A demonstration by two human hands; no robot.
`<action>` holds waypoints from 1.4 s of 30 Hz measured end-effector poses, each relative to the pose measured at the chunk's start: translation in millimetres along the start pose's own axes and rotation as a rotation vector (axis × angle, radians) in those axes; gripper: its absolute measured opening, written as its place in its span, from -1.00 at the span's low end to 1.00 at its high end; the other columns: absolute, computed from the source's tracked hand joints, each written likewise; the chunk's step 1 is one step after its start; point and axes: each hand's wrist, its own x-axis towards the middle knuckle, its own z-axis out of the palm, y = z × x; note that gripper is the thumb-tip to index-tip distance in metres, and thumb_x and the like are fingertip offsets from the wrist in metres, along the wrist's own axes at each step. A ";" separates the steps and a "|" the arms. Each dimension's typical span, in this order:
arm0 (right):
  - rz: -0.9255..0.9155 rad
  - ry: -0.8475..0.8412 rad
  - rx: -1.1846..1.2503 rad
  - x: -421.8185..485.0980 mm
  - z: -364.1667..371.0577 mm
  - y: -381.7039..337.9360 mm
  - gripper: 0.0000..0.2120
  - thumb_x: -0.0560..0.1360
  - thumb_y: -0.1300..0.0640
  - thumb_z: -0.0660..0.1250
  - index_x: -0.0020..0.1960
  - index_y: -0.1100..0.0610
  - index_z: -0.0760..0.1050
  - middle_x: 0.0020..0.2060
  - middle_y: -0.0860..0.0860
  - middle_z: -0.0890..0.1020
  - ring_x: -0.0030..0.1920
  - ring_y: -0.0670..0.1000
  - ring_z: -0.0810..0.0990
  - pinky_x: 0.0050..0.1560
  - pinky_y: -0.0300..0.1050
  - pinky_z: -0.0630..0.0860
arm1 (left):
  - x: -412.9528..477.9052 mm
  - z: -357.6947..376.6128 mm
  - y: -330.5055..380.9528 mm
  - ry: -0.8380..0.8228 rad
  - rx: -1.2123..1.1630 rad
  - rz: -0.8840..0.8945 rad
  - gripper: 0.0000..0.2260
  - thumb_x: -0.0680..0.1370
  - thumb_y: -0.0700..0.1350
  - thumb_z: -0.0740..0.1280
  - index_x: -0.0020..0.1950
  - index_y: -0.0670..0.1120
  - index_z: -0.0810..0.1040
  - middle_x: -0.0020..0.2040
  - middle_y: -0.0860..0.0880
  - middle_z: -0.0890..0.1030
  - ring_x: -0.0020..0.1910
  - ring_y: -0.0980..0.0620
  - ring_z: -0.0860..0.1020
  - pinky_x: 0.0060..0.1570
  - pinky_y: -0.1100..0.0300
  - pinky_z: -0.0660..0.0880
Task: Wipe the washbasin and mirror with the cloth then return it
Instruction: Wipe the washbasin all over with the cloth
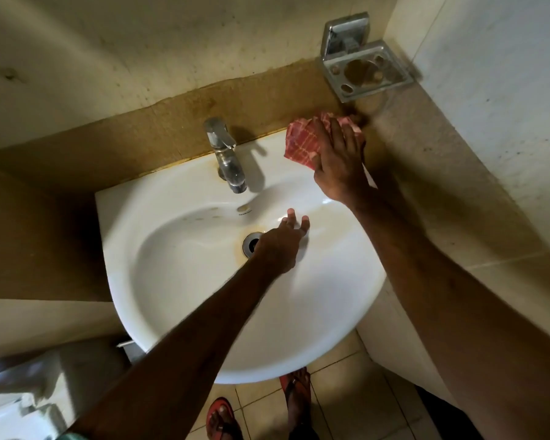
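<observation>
A white washbasin (185, 281) fills the middle of the head view, with a chrome tap (226, 154) at its back and a drain (251, 244) in the bowl. My right hand (340, 160) presses a red checked cloth (299, 141) flat on the basin's back right corner, next to the wall. My left hand (283, 242) reaches into the bowl just right of the drain, fingers spread, holding nothing. No mirror is in view.
A metal soap and brush holder (362, 68) is fixed to the wall above the cloth. Tiled walls close in behind and to the right. Below the basin are floor tiles and my feet in red sandals (223, 417). A pale fixture (29, 392) sits at lower left.
</observation>
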 end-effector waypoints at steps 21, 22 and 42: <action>-0.342 0.065 0.366 -8.6 4.9 -4.6 -0.42 0.48 0.50 0.29 0.46 0.19 0.51 0.42 0.07 0.59 0.48 0.06 0.50 0.54 0.13 0.37 | -10.0 -9.8 -18.3 0.015 -0.057 0.011 -0.28 0.57 -0.26 0.23 0.67 0.01 0.02 0.66 -0.10 0.06 0.45 -0.14 0.43 0.24 -0.07 0.55; -0.278 0.099 0.337 -10.0 4.0 3.7 -0.42 0.49 0.49 0.25 0.46 0.18 0.51 0.42 0.07 0.59 0.48 0.08 0.50 0.54 0.17 0.34 | -11.5 -9.9 -18.5 0.051 -0.061 -0.011 -0.30 0.58 -0.25 0.24 0.67 -0.04 0.03 0.63 -0.11 0.16 0.41 -0.16 0.46 0.24 -0.06 0.54; 0.267 0.062 0.245 -164.5 -34.5 -41.1 -0.51 0.56 0.42 0.28 0.45 0.15 0.52 0.36 0.19 0.58 0.36 0.22 0.56 0.40 0.05 0.50 | -69.9 -28.7 -20.2 0.303 -0.009 -0.119 -0.37 0.47 -0.27 0.30 0.54 -0.22 0.27 0.54 -0.23 0.32 0.46 -0.20 0.40 0.35 0.00 0.41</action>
